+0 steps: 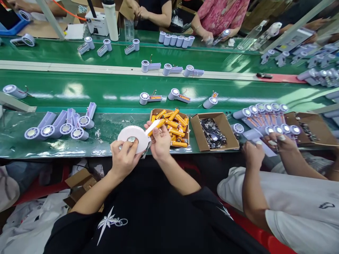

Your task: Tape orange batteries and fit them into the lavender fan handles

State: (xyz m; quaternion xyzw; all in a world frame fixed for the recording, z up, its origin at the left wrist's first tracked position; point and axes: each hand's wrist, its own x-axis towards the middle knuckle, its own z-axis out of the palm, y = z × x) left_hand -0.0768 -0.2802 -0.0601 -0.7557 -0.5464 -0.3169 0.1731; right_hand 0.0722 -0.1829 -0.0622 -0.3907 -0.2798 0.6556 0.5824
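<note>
White tape roll (134, 138) sits up off the near edge of the green counter (106, 135), left hand (124, 157) in a closed grip on its face. Right hand (160, 143) pinches an orange battery (156, 127) against the roll's right rim. Just beyond, a cardboard box of batteries (173, 128); to its right, a box of circuit boards (213, 132). Far left, lavender fan housings (60, 125).

Ahead of the hands: the open brown cardboard box of orange cylindrical cells (185, 135) stands just beyond the right hand (160, 143), blocking a straight reach forward.
Right side: the brown cardboard box of dark small parts (197, 132) sits beside it; a neighbouring person's hand (253, 153) works near its far side.
Left side: a bare stretch of the green plastic-covered desk (106, 135) lies between the left hand (124, 157) and the cluster of pale lilac plastic fan housings (60, 125).
Beyond: the green conveyor belt (79, 91) shows open lanes between scattered housings.
</note>
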